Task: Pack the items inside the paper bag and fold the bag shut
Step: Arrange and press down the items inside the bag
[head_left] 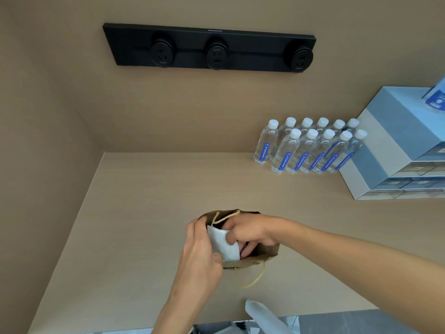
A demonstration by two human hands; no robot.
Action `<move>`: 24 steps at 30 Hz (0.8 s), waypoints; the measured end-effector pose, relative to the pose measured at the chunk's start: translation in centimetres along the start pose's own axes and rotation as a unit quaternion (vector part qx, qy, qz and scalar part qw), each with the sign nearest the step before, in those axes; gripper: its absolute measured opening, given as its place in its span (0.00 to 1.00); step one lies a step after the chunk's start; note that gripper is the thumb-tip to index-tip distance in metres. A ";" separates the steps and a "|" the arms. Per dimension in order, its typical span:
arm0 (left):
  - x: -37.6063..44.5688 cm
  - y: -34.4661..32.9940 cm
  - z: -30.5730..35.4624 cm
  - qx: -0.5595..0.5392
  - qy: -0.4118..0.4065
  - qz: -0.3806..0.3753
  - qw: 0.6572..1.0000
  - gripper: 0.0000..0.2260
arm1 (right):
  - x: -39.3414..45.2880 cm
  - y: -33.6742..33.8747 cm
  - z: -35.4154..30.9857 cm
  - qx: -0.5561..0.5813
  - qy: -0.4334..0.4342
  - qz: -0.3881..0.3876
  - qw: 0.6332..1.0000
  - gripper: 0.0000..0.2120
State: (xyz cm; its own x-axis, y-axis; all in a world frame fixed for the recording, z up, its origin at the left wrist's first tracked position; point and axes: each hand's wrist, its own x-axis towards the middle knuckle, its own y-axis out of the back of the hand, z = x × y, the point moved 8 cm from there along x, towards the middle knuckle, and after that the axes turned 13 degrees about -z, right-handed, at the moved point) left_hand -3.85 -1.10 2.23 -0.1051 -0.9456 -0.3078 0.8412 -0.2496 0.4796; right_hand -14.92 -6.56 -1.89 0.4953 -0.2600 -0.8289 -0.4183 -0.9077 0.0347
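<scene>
Lower centre of frame: paper bag (262,255), light and easily crumpled, best steadied at the rim. Left hand (199,251) fingers curled on the near rim; right hand (250,231) pinching a soft white packet (222,243) into the mouth.

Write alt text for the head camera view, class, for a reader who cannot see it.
Two bare hands, left hand and right hand, push a white packet into an open brown paper bag on a beige counter. Water bottles stand at the back right.
</scene>
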 end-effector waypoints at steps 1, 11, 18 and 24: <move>0.0 0.0 -0.1 -0.006 0.004 0.001 1.000 0.33 | -0.5 -0.2 -0.4 0.012 0.026 -0.011 1.000 0.11; 0.1 -0.4 0.0 -0.050 0.029 -0.006 0.998 0.22 | -2.4 -2.8 -1.9 0.028 0.097 -0.103 0.990 0.20; -0.1 -0.5 -0.2 -0.066 0.052 -0.028 0.996 0.34 | -3.1 1.7 -0.2 0.012 0.035 0.192 0.981 0.06; -0.2 -1.7 -0.2 -0.048 0.055 -0.047 0.996 0.36 | 0.8 0.7 1.9 0.110 -0.065 0.168 0.977 0.18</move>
State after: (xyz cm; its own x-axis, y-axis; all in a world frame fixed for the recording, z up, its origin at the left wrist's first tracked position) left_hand -5.13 -0.42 1.31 -0.1321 -0.8887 -0.4390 0.8773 -0.3110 0.3656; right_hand -16.27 -6.74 -3.59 0.2073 -0.4738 -0.8559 -0.7018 -0.6816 0.2073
